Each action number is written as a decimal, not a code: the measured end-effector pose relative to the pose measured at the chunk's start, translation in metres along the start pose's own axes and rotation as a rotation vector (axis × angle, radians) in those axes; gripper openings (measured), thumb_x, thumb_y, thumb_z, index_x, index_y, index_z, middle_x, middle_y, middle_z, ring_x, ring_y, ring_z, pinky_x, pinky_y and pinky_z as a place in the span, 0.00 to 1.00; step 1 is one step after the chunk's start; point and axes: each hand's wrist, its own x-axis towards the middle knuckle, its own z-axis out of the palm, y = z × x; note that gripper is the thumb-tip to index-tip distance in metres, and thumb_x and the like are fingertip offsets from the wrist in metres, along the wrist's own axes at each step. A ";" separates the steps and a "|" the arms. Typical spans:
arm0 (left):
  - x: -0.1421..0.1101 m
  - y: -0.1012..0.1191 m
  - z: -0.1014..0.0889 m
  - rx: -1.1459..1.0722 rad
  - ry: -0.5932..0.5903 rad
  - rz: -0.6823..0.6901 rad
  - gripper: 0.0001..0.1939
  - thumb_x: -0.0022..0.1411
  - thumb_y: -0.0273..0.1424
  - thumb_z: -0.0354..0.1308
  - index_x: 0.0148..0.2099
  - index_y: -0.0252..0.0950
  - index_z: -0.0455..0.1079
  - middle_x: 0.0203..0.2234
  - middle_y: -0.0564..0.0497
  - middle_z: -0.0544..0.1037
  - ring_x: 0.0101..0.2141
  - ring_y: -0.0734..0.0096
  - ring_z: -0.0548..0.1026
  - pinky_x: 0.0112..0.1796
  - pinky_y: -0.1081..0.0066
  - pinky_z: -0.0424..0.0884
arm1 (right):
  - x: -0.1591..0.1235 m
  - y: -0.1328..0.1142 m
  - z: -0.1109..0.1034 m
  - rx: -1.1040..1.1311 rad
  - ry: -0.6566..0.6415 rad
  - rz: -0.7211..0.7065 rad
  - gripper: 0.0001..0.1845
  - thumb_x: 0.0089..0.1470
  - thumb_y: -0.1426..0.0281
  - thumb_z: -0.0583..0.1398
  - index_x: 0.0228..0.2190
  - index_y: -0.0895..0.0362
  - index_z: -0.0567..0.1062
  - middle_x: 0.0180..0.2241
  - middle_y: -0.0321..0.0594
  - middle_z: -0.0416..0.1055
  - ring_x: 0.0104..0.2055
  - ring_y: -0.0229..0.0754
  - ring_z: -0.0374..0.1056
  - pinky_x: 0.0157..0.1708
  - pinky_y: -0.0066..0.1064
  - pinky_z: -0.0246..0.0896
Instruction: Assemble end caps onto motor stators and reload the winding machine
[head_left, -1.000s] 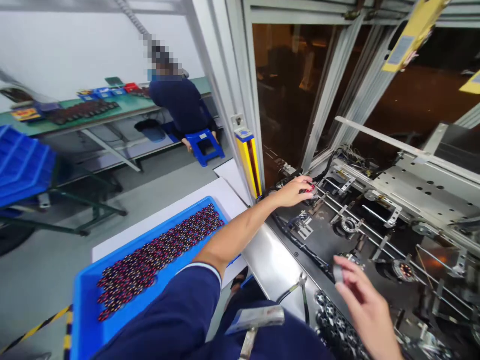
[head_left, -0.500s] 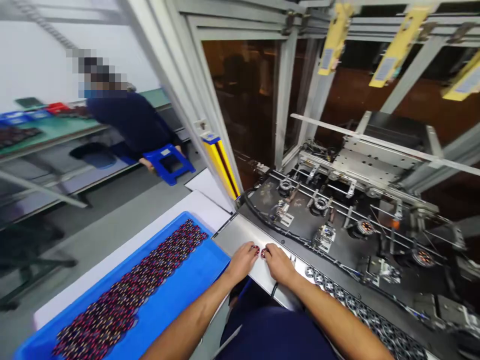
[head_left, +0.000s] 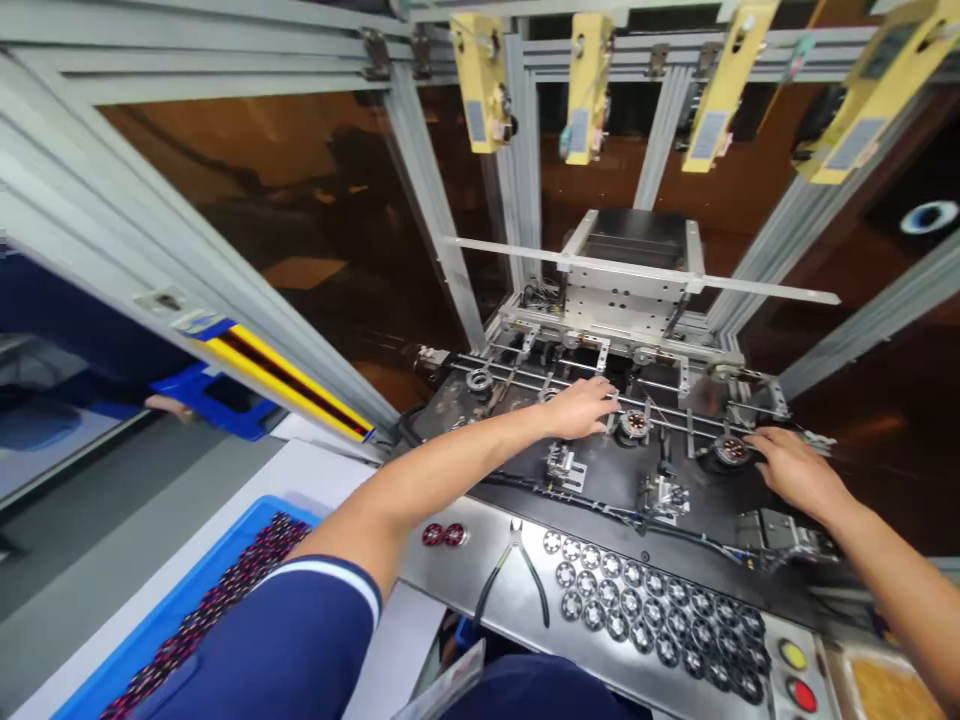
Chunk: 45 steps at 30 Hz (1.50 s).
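Note:
My left hand (head_left: 581, 407) reaches across the black machine bed (head_left: 600, 480). Its fingers are curled together right beside a round copper-wound part (head_left: 632, 425) seated on the rail fixture; what they pinch is hidden. My right hand (head_left: 795, 468) lies farther right with fingers stretched out. Its fingertips touch another wound part (head_left: 731, 450) in its seat. Two red wound parts (head_left: 444, 535) lie side by side on the steel plate (head_left: 487, 530) in front, with neither hand on them.
Pliers (head_left: 517, 570) lie on the plate beside several round bare cores (head_left: 652, 610) in rows. A blue tray (head_left: 217, 600) of wound parts sits at lower left. Yellow (head_left: 786, 653) and red (head_left: 801, 693) buttons are at lower right. A yellow light-curtain bar (head_left: 277, 375) flanks the opening.
Both hands left the two red parts on the steel plate and moved forward onto the machine bed. My view swung right and up toward the machine.

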 end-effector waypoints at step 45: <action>-0.025 0.100 -0.027 -0.410 0.570 0.239 0.14 0.59 0.24 0.61 0.45 0.36 0.62 0.46 0.40 0.80 0.48 0.64 0.79 0.48 0.62 0.77 | 0.020 0.057 0.060 0.029 -0.209 -0.062 0.10 0.60 0.63 0.62 0.38 0.57 0.77 0.49 0.44 0.73 0.54 0.47 0.67 0.57 0.48 0.61</action>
